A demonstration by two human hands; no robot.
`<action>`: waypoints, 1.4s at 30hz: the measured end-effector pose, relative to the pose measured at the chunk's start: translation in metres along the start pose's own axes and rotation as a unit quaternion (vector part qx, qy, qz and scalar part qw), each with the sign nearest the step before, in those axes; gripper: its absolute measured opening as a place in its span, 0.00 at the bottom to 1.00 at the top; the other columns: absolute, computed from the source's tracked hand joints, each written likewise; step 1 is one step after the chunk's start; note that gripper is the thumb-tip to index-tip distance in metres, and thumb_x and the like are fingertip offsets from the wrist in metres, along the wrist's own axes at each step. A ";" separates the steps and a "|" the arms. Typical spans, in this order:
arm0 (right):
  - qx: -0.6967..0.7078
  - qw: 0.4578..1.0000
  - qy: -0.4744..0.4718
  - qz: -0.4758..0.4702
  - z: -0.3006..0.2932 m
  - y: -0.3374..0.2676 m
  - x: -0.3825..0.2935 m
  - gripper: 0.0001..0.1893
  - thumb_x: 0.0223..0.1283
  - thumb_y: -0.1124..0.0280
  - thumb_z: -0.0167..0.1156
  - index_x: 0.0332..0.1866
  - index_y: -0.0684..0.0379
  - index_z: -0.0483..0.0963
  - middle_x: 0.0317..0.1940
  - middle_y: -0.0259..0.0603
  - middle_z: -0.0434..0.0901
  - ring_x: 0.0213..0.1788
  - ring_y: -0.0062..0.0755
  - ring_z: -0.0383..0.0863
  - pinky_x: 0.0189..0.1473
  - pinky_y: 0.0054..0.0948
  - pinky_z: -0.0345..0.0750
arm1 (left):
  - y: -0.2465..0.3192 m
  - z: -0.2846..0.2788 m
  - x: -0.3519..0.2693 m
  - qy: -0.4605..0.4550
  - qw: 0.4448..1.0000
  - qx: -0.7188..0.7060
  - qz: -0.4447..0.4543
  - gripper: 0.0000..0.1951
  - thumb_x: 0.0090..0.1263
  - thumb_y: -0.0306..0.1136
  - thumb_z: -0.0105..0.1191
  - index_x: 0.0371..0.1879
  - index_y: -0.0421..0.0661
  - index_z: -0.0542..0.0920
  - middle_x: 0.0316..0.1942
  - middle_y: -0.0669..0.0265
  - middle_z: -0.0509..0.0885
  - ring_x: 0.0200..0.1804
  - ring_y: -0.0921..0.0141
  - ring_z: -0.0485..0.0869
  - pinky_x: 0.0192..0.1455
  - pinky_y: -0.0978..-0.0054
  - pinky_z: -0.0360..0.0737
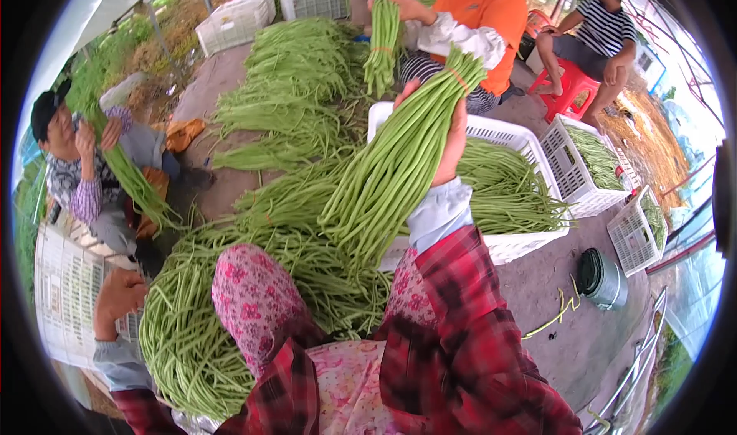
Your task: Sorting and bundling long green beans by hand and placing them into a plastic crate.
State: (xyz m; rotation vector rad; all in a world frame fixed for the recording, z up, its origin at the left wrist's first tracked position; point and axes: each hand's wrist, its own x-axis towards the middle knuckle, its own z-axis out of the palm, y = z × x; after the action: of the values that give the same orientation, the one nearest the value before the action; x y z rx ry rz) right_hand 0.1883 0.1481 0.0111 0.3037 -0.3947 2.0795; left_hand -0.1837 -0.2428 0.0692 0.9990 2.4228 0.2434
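My right hand (452,147) is raised in front of me, closed around a bundle of long green beans (397,164) with an orange band near its upper end. The bundle hangs down to the left, over the near left side of a white plastic crate (521,245) that holds more long beans (501,187). At the left, my left hand (120,297) is held up with its fingers curled; whether it grips anything is hard to tell. It is beside a large heap of loose long beans (190,320) that spreads around my knees.
More long beans (299,67) lie in rows ahead. A co-worker (86,164) at left handles beans; another in orange (489,26) holds a banded bundle (383,44). A person sits on a red stool (567,90). Crates of beans (584,164) and a dark bucket (604,279) stand right.
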 end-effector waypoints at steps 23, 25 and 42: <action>-0.424 0.885 -0.183 0.060 0.090 0.013 0.025 0.29 0.67 0.53 0.53 0.62 0.66 0.62 0.59 0.51 0.72 0.57 0.36 0.75 0.59 0.33 0.74 | 0.294 0.080 0.068 -0.262 0.669 -0.502 0.482 0.22 0.63 0.38 0.61 0.51 0.36 0.77 0.43 0.63 0.83 0.43 0.74 0.81 0.49 0.78 0.77; -0.451 0.887 -0.098 0.030 0.094 0.026 0.011 0.27 0.64 0.63 0.57 0.63 0.65 0.60 0.59 0.51 0.72 0.57 0.35 0.75 0.58 0.32 0.75 | 0.289 0.080 0.072 -0.255 0.692 -0.483 0.473 0.21 0.64 0.38 0.60 0.51 0.36 0.77 0.43 0.63 0.83 0.43 0.75 0.81 0.49 0.77 0.77; -0.285 0.951 -0.020 0.119 0.095 0.020 0.026 0.18 0.63 0.73 0.56 0.56 0.67 0.67 0.53 0.52 0.76 0.51 0.41 0.80 0.56 0.40 0.78 | 0.276 0.076 0.106 -0.217 0.719 -0.429 0.502 0.21 0.64 0.31 0.59 0.55 0.38 0.74 0.46 0.69 0.81 0.46 0.77 0.78 0.51 0.77 0.75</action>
State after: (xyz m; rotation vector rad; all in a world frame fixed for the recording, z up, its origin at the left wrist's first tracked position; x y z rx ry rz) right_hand 0.1629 0.1209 0.1042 -0.0541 -1.0715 2.0849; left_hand -0.0405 0.0265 0.0581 1.5136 0.8822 1.2007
